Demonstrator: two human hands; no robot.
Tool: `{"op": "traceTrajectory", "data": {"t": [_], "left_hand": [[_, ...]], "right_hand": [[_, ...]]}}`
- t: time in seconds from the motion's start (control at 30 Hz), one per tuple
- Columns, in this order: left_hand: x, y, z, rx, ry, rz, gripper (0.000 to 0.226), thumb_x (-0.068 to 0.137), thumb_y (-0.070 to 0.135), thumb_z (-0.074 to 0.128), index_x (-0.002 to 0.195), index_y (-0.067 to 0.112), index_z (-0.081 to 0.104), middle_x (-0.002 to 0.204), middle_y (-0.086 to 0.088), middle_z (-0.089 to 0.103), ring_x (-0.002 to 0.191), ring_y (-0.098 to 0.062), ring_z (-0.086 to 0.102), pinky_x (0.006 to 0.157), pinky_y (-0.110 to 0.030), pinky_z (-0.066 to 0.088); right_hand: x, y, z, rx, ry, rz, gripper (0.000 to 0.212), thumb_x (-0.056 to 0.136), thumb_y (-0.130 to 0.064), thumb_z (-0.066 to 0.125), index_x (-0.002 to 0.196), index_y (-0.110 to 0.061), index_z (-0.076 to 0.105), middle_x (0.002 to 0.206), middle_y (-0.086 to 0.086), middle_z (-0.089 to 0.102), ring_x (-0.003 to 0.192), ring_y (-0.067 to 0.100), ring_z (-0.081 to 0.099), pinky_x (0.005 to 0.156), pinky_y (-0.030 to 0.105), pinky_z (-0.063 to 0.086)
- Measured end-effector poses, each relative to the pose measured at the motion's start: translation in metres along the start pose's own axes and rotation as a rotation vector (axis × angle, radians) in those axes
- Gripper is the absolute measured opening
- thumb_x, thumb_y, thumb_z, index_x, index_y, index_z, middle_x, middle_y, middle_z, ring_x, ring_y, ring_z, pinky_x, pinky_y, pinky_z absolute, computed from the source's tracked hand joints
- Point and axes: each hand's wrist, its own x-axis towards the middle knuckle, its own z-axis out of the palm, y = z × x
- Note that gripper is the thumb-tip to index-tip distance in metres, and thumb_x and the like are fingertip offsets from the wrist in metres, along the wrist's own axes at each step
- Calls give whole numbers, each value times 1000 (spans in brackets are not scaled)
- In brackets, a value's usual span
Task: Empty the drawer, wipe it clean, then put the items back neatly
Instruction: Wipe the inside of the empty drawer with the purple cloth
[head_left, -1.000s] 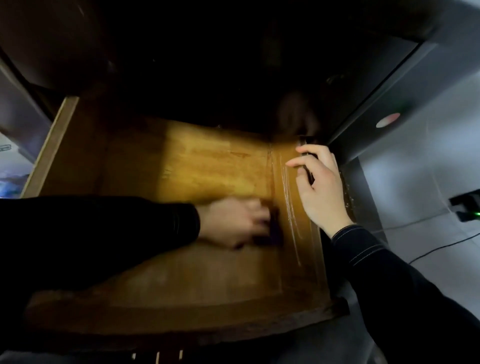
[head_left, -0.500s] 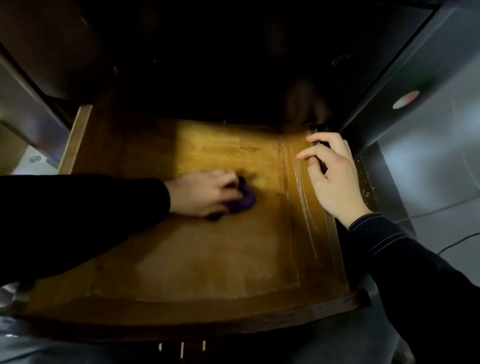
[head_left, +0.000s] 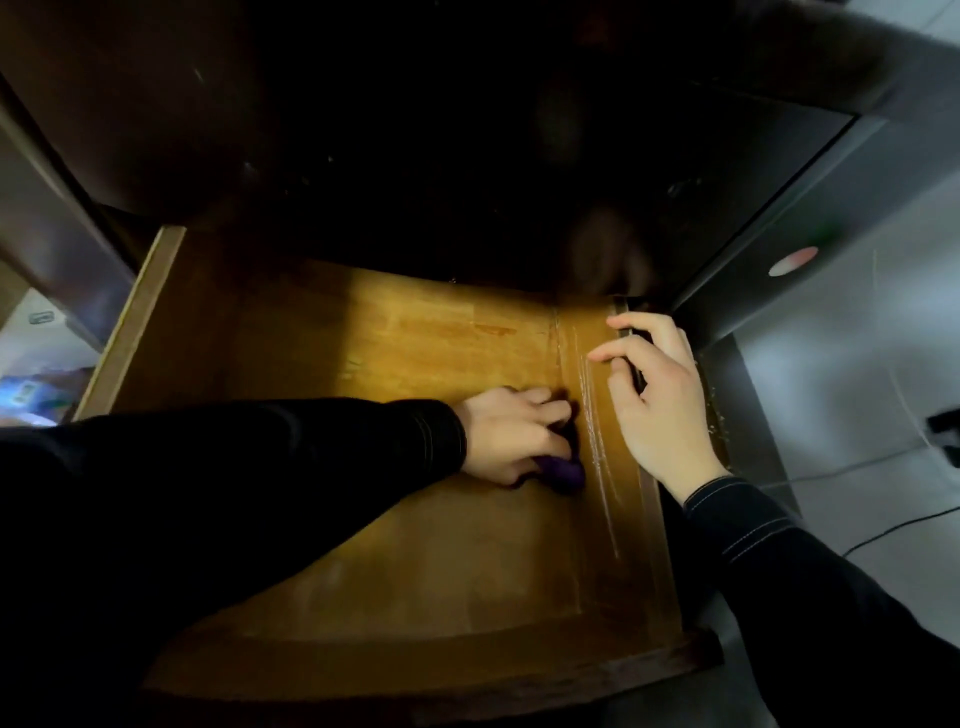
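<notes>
An open wooden drawer (head_left: 415, 561) fills the middle of the head view, its bottom bare and lit yellow. My left hand (head_left: 511, 434) presses a small purple cloth (head_left: 719, 474) onto the drawer bottom, close to the right side wall. My right hand (head_left: 657, 410) rests on the top edge of that right wall, fingers curled over a dark object whose shape I cannot make out. White scratch lines run along the inside of the right wall. The back of the drawer lies in deep shadow under the dark cabinet (head_left: 415, 130).
A dark cabinet side panel (head_left: 753, 291) stands to the right of the drawer, with a pale floor (head_left: 857, 415) and a black cable (head_left: 883, 535) beyond it. At the left edge lie bright blurred items (head_left: 31, 395).
My left hand has slid the purple cloth from the drawer's middle back toward the right wall. My right hand has stayed on the right edge.
</notes>
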Motion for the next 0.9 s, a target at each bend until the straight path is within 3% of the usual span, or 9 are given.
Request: {"op": "traceTrajectory", "data": {"t": [0.07, 0.17, 0.23, 0.3, 0.37, 0.47, 0.6, 0.7, 0.9], "left_hand": [[6, -17, 2, -6, 53, -52, 33, 91, 37, 57, 123, 27, 59, 125, -5, 49, 108, -26, 47, 62, -32, 39], [19, -48, 3, -76, 215, -517, 36, 94, 36, 53, 125, 18, 60, 128, -10, 53, 113, -34, 51, 79, -39, 49], [39, -63, 0, -395, 392, -832, 34, 98, 32, 51, 124, 12, 61, 124, -16, 61, 112, -37, 56, 88, -38, 47], [60, -62, -7, -839, 585, -996, 32, 100, 22, 52, 124, 3, 61, 123, -21, 64, 114, -36, 59, 93, -36, 46], [79, -49, -10, -1100, 676, -1026, 31, 98, 10, 53, 127, -1, 58, 127, -22, 62, 120, -35, 57, 99, -34, 43], [78, -22, -12, -1118, 716, -954, 36, 94, 2, 55, 130, -1, 54, 129, -20, 61, 121, -32, 56, 103, -32, 41], [24, 32, 10, -1164, 486, -726, 39, 88, 4, 64, 126, 3, 56, 126, -13, 63, 119, -27, 58, 105, -38, 43], [-4, 75, 27, -1124, 427, -632, 18, 86, 15, 67, 102, 10, 59, 103, -6, 68, 99, -22, 64, 89, -41, 50], [70, -12, -7, -1106, 739, -910, 24, 96, 8, 55, 117, -1, 64, 119, -22, 67, 112, -36, 61, 96, -37, 46]], "right_hand": [[2, 1, -1, -7, -16, 6, 23, 96, -11, 50, 96, -21, 70, 129, -9, 52, 122, 1, 40, 100, -2, 21], [1, -1, -2, 0, -19, 30, 22, 97, -11, 50, 98, -21, 70, 128, -10, 52, 121, 0, 40, 100, -3, 20], [1, -4, -2, 5, -20, 33, 23, 97, -12, 50, 100, -21, 70, 127, -11, 52, 121, 0, 41, 100, -3, 20], [2, -5, -3, 5, -26, 35, 23, 96, -14, 48, 102, -22, 69, 126, -12, 52, 120, -1, 42, 100, -3, 20], [2, -5, -3, 6, -20, 44, 25, 96, -19, 46, 103, -25, 69, 126, -13, 53, 118, -6, 42, 99, -4, 20], [2, -3, -2, 17, -9, 49, 25, 96, -21, 46, 103, -26, 69, 125, -15, 53, 120, -10, 41, 99, -3, 21], [3, -2, -1, 51, -18, 64, 24, 96, -11, 52, 102, -25, 70, 125, -15, 53, 120, -4, 44, 99, -1, 24], [2, -1, -1, 47, -22, 49, 24, 96, -10, 52, 102, -25, 69, 126, -15, 52, 121, -6, 43, 98, -1, 25], [3, 1, -1, 77, -28, 52, 25, 96, -21, 48, 104, -33, 68, 122, -33, 47, 122, -9, 44, 99, -2, 25]]}}
